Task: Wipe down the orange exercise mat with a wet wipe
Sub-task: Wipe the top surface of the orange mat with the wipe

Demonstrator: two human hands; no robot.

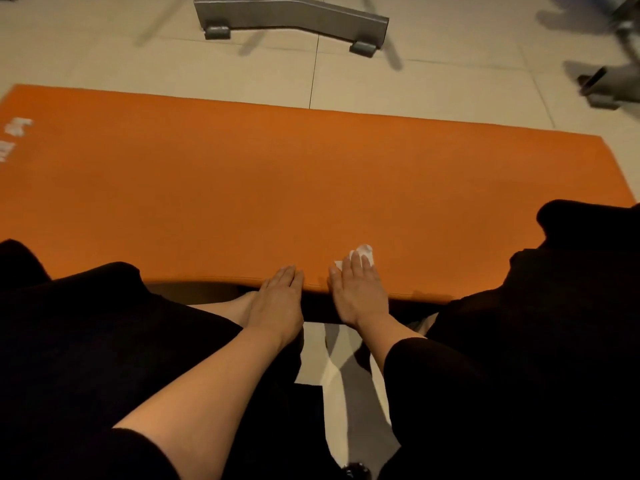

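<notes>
1. Sleeves and dark trousers (86, 341) fill the nearest ground at 7 and 5 o'clock, with both bare forearms reaching forward between the knees.
2. Left hand (280, 292) lies flat, fingers straight and together, its fingertips resting on the near edge of the orange mat (277, 188); it holds nothing.
3. Right hand (358, 289), just beside the left at its 3 o'clock, is also spread flat, fingers straight, pressing a wet wipe (363, 252) down onto the mat rather than curling round it.
4. Wipe, white and crumpled, shows past the right fingertips at their 12 o'clock, touching the mat close to its near edge.
5. Mat lies flat across the pale tiled floor (450, 88), running from 9 o'clock to 3 o'clock, with a blurred white logo (17, 128) near its end at 9 o'clock.
6. Knee in black covers the mat's near corner at 3 o'clock.
7. Grey metal base (291, 19) of some gym equipment stands on the tiles beyond the mat at 12 o'clock, well apart from it; another grey frame (609, 81), blurred, sits at 2 o'clock.
</notes>
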